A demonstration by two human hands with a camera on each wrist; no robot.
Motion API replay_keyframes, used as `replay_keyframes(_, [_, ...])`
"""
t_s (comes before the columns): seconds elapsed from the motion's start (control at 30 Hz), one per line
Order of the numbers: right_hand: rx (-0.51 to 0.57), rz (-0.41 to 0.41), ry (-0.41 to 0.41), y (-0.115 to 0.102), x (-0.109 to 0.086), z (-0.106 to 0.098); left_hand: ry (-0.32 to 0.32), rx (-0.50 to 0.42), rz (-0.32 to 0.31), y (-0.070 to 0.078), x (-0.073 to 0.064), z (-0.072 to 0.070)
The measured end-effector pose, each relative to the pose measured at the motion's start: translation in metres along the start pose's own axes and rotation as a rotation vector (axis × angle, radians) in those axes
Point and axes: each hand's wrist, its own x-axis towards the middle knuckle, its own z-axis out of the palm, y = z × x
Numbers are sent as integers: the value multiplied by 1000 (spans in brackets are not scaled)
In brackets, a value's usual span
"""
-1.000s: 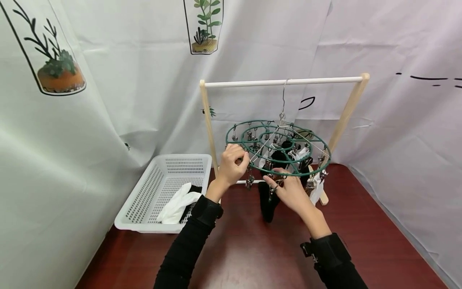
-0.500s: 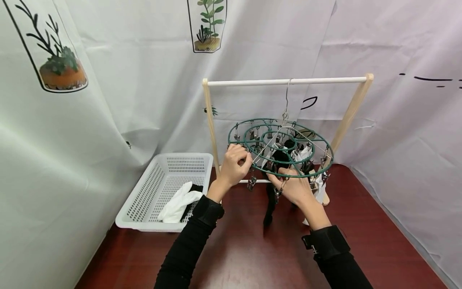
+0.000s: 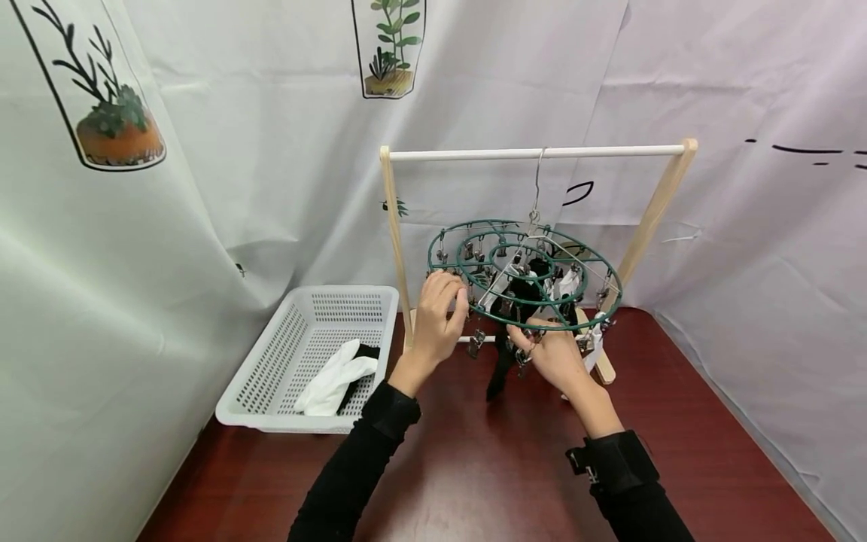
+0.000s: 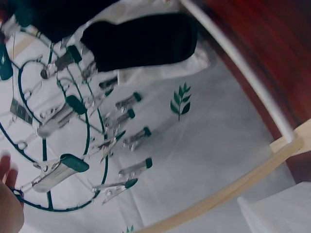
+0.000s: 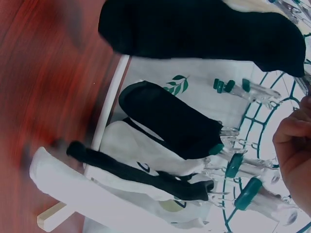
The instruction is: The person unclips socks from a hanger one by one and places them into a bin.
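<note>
A round green clip hanger (image 3: 524, 324) with several metal clips hangs from a rod. At its near left rim is my left hand (image 3: 439, 312), fingers bent and thumb held apart, with no thing seen in its grasp. Below the near right rim, my right hand (image 3: 558, 357) pinches a metal clip (image 5: 306, 85) at the end of a black sock (image 5: 199, 31); the fingertips are partly cut off in the right wrist view. More socks hang from clips, among them a black sock (image 5: 170, 119) and a white sock (image 5: 92, 194).
On the left stands a white perforated basket (image 3: 244, 406) with a white sock (image 3: 332, 380) and a black piece (image 3: 366, 354) inside. A wooden stand (image 3: 657, 211) with a white rod (image 3: 460, 156) carries the hanger on the dark red table (image 3: 460, 467).
My left hand's thumb and fingers have parted from their earlier pinch at the rim. My right hand's thumb has drawn in, and the black sock beneath the hanger has swung and turned.
</note>
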Motion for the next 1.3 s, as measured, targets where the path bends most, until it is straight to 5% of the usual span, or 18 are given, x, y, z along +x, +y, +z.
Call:
replay_keyframes(0.1, [21,15,-25,1,0,0,124,-42,-146,11,-18,3])
replay_keyframes(0.23, [70,25,-42,1,-2,-1,212,-224,-496,29,-48,11])
replay_keyframes(0.37, [119,25,-31,1,-3,-2,24,-393,-822,39,-72,20])
replay_keyframes(0.47, [151,19,-27,1,-3,-2,-212,-464,-935,37,-77,25])
replay_keyframes(0.63, [194,20,-13,1,-3,-3,-452,-694,-1001,24,-76,31])
replay_keyframes(0.83, [158,55,-27,5,-3,-3,-522,-770,-1106,16,-82,28])
replay_keyframes(0.93, [110,57,-16,8,-2,-3,-537,-784,-1058,14,-85,23])
replay_keyframes(1.17, [136,79,17,11,-1,0,-545,-741,-812,7,-89,18])
replay_keyframes(1.3, [242,77,3,12,-2,3,-531,-652,-787,7,-89,17])
